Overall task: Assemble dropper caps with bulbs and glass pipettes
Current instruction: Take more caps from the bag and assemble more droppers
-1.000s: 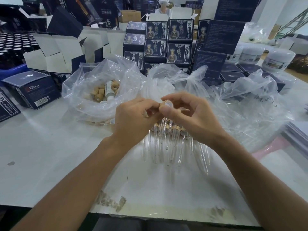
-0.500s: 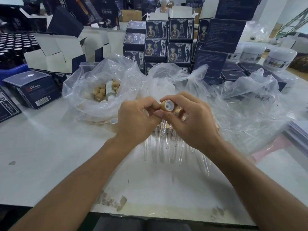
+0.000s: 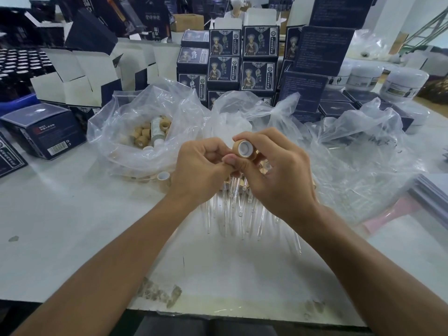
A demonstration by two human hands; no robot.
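Bamboo-coloured cap: a short tan cylindrical dropper cap with a white inner liner [image 3: 243, 148] sits up at the centre of the head view, its open end tilted toward the wearer.
Right hand: the right hand [image 3: 274, 175] grips that cap, thumb at the cap's 7 o'clock edge and forefinger curled over its 12 o'clock side.
Left hand: the left hand [image 3: 198, 172] lies just at 9 o'clock of the cap, fingers clenched inward, thumb tip touching the right thumb; whether it pinches anything I cannot tell.
Finished droppers: a row of clear glass pipettes with tan collars [image 3: 238, 209] lies on the table directly under both hands, tips fanning toward 6 o'clock.
Loose cap: one more tan cap with a white lining [image 3: 163, 180] stands on the table at 9 o'clock of the left hand, touching the bag.
Cap supply: a crumpled clear plastic bag [image 3: 121, 132] at 10 o'clock holds a heap of tan caps [image 3: 143, 134] and a small labelled bottle [image 3: 156, 128].
Other bags: more clear plastic bags [image 3: 351, 151] spread from 12 to 3 o'clock.
Table: a white work table with worn patches [image 3: 60, 226] at its near edge.
Behind: stacked navy printed cartons [image 3: 258, 59] at 12 o'clock, open white-lined boxes [image 3: 80, 78] at 10 o'clock, white lidded jars [image 3: 402, 86] at 2 o'clock.
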